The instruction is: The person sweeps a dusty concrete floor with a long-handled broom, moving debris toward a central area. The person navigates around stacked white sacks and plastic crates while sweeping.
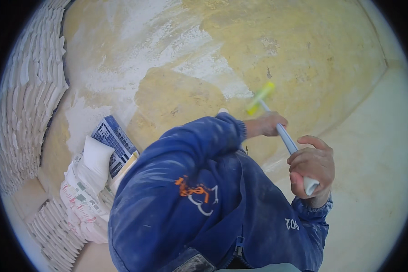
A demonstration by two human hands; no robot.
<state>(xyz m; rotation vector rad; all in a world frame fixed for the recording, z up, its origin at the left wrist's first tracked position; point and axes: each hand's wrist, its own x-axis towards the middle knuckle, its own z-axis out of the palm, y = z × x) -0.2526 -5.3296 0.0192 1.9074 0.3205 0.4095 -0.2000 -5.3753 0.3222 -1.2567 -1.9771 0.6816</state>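
A long-handled broom (285, 138) with a pale grey handle slants across in front of me to the right. Its narrow yellow-green head (261, 97) is blurred by motion, so bristles cannot be made out. My left hand (270, 123) reaches across my body and is closed around the handle not far from the head. Around the upper end of the handle, my right hand (312, 167) is closed, with one finger partly lifted. The head is over the yellowish floor (181, 93), beside the tip of a patch of white powder (208, 68).
Tall stacked white sacks (34, 90) line the left side. A blue plastic crate (114, 144) stands close to my left, next to a heap of printed white sacks (84, 190). Another sack stack (59, 231) is at lower left. A paler floor strip (367, 172) runs along the right.
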